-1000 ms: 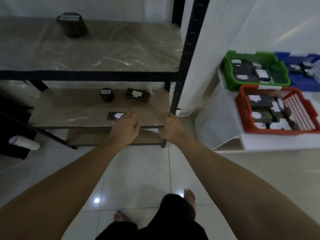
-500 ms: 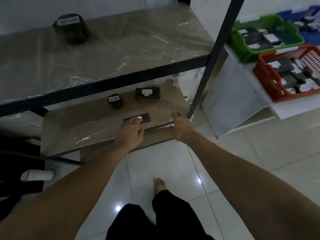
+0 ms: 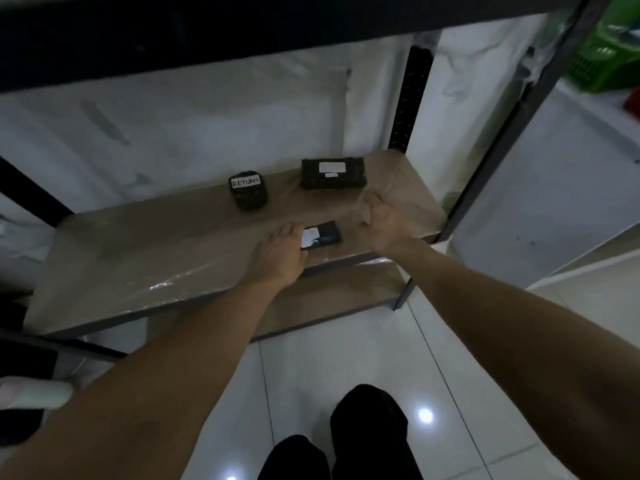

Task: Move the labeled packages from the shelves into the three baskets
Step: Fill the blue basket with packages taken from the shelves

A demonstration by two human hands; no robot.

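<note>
Three black packages lie on the brown middle shelf [image 3: 138, 244]. A flat one with a white label [image 3: 323, 235] lies near the front edge. A small round one marked RETURN [image 3: 247, 190] and a larger rectangular one with white labels [image 3: 332, 173] sit further back. My left hand [image 3: 280, 252] reaches over the shelf edge, its fingertips touching the flat package's left end. My right hand [image 3: 381, 223] hovers just right of that package, fingers loosely curled, holding nothing. A corner of the green basket [image 3: 602, 64] shows at top right, with a sliver of the red basket [image 3: 632, 102] below it.
The dark upper shelf [image 3: 207, 36] hangs low overhead. A black upright post [image 3: 502, 150] stands right of my right hand. A lower shelf board [image 3: 329, 296] sits beneath. A white cylinder [image 3: 34, 393] lies at far left. My legs stand on white floor tiles [image 3: 346, 358].
My view has dropped below the upper shelf and closer in. My right hand moved from the shelf's front edge to above the shelf. My left hand stays at the flat package.
</note>
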